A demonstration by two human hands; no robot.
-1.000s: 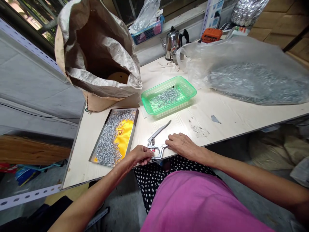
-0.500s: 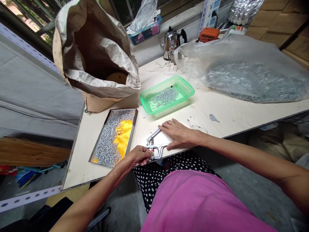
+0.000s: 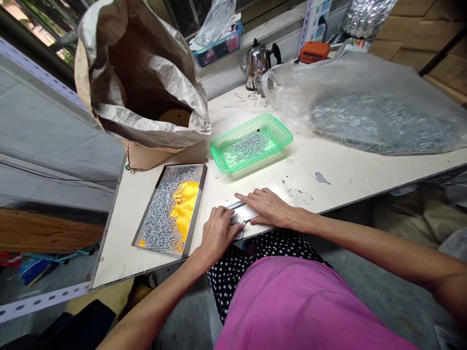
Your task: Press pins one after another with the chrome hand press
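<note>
A silver metal hand press (image 3: 236, 204), plier-like with two handles, lies at the table's front edge. My left hand (image 3: 218, 232) is curled over its head end, so the jaws and whatever is in them are hidden. My right hand (image 3: 269, 208) is around the handle end, with the index finger over the upper handle and the thumb by the lower one. Left of my hands is a shallow tray (image 3: 196, 214) with many small silver metal pins on a yellow bottom. Beyond my hands stands a green plastic basket (image 3: 251, 164) holding more such pins.
A large open paper sack (image 3: 146, 138) stands at the back left. A clear plastic bag (image 3: 383, 116) of metal pieces covers the right side. Behind are a steel kettle (image 3: 256, 65), an orange box (image 3: 314, 52) and a blue basket (image 3: 219, 51). The table's front edge (image 3: 350, 200) runs before me.
My left hand has moved from a pinch beside the jaws to lying over the press's head. The upper handle has come down closer to the lower one under my right hand.
</note>
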